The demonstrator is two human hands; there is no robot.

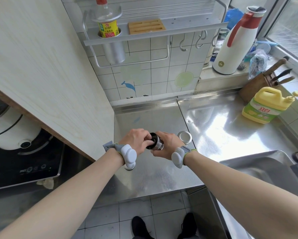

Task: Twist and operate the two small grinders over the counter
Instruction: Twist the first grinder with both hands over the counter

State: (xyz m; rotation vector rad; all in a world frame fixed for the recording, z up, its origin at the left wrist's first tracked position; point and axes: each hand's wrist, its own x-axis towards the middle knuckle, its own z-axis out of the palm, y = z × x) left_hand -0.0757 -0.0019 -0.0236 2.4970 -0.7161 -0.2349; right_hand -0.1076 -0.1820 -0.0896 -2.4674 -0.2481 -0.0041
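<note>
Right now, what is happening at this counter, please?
A person holds one small grinder in both hands above the steel counter. The left hand grips its dark end and the right hand its metal body. A second grinder stands on the counter just beyond the right hand, untouched.

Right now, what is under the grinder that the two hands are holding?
Under the grinder held by the left hand and right hand lies bare steel counter. The spot directly below is covered by the hands, so any ground powder there cannot be seen.
</note>
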